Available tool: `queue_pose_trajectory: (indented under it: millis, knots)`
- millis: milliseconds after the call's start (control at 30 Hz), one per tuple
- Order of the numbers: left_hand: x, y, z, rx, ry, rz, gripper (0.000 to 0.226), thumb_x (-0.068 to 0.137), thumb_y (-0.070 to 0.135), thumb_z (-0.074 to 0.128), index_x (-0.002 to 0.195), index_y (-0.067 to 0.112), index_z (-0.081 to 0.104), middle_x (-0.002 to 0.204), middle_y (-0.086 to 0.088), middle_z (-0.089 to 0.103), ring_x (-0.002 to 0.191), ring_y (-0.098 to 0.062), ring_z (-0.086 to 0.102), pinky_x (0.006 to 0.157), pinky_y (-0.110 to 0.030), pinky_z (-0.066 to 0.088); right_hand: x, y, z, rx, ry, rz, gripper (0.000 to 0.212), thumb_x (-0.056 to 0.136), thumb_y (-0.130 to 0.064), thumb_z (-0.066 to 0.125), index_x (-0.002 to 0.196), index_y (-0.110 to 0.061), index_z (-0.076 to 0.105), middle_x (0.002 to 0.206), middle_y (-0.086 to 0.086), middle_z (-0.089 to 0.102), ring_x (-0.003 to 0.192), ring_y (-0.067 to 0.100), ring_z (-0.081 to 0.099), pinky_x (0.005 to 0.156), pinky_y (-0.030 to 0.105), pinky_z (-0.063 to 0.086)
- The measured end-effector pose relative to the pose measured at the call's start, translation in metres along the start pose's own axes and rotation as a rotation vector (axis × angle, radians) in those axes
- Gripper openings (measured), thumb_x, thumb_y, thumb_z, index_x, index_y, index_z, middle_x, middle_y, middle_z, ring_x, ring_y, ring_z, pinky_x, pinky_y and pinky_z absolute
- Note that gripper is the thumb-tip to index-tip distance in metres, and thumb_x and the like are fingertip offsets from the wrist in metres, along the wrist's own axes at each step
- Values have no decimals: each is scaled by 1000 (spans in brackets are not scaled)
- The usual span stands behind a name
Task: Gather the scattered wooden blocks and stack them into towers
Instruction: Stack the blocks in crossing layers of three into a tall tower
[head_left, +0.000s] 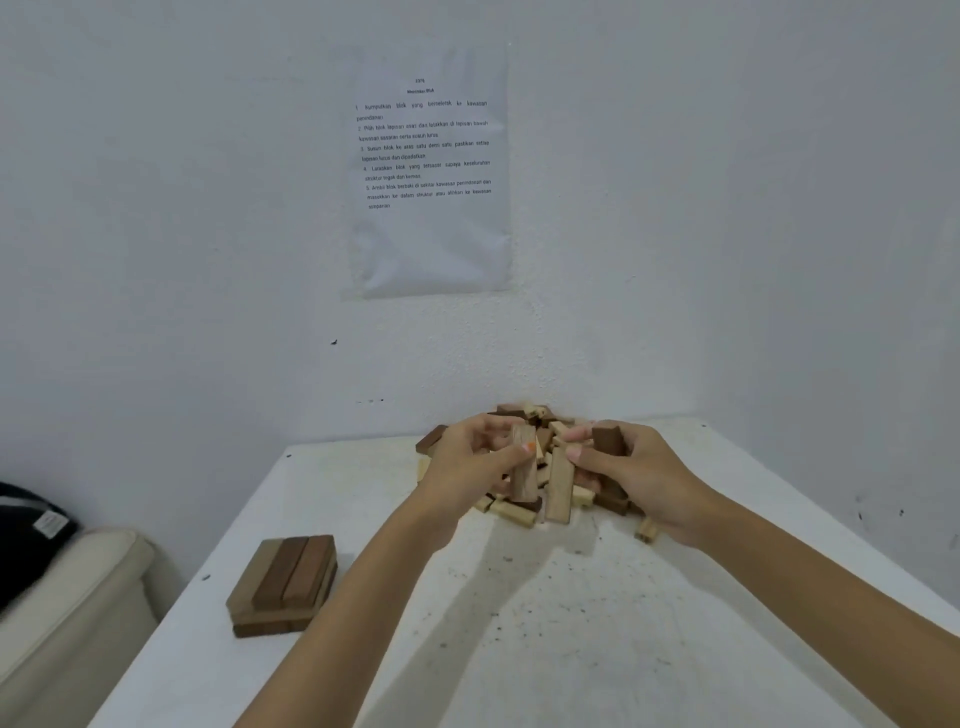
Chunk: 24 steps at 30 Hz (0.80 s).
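Observation:
A heap of light and dark wooden blocks (537, 415) lies at the far edge of the white table (519, 623), against the wall. My left hand (467, 467) grips an upright mid-brown block (523, 467) over the heap. My right hand (639, 473) grips a dark brown block (608, 441), and a lighter block (561, 491) stands in front of its fingers. A low two-layer stack of blocks (285, 584) sits at the table's near left. One small light block (645, 530) lies apart under my right wrist.
A printed instruction sheet (428, 171) hangs on the wall above the heap. Left of the table stands a cream cushioned seat (67, 597) with a dark bag (26, 525) on it. The table's left edge runs close to the stack.

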<state>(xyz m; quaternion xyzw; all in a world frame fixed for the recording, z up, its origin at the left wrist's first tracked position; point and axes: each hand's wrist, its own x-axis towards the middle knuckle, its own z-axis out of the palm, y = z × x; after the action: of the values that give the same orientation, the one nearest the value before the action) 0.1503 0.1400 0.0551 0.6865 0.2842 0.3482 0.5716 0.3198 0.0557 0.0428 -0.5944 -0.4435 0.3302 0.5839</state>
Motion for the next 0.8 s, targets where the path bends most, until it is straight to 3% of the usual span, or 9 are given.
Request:
queue_pose_trajectory:
  millis: [100, 300, 433, 567, 700, 800]
  knots:
    - [-20, -6, -3, 55, -67, -45, 28, 88, 5, 65, 115, 10, 63, 84, -7, 60, 77, -13, 67, 65, -28, 59, -15, 6, 8, 9, -3, 26, 17, 88, -8, 68, 105, -10, 68, 84, 7, 70, 77, 19, 63, 61, 16, 52]
    - [-53, -29, -6, 140, -101, -142, 24, 90, 6, 62, 112, 13, 62, 83, -6, 58, 79, -17, 63, 72, -33, 60, -38, 17, 21, -74, -55, 78, 18, 88, -7, 69, 106, -7, 67, 84, 9, 67, 60, 8, 61, 55, 19, 48]
    - [-65, -39, -8, 150, -116, -185, 18, 90, 6, 62, 106, 14, 62, 90, -13, 59, 83, -20, 63, 75, -35, 57, -48, 25, 32, -89, -62, 124, 23, 87, -2, 68, 109, -2, 65, 81, 6, 65, 53, 7, 61, 50, 18, 47]
    - [-69, -47, -11, 171, -120, -228, 22, 89, 9, 65, 111, 11, 63, 94, -16, 63, 85, -21, 65, 82, -36, 56, -52, 30, 43, -111, -91, 175, 25, 86, -4, 70, 110, -7, 63, 76, 9, 63, 52, 8, 60, 47, 19, 45]
    - [-71, -52, -17, 189, -117, -257, 25, 88, 15, 67, 113, 11, 64, 88, -6, 64, 73, -9, 61, 60, -18, 50, -54, 37, 51, -173, -88, 121, 21, 88, -4, 68, 107, -8, 61, 76, 8, 59, 48, 6, 55, 46, 20, 42]
    - [-74, -53, -20, 202, -129, -253, 27, 89, 18, 66, 115, 14, 64, 89, -1, 65, 70, -2, 60, 57, -14, 44, -55, 42, 53, -251, -85, 69, 18, 87, -8, 70, 102, -14, 62, 81, 5, 61, 54, 6, 58, 49, 18, 45]
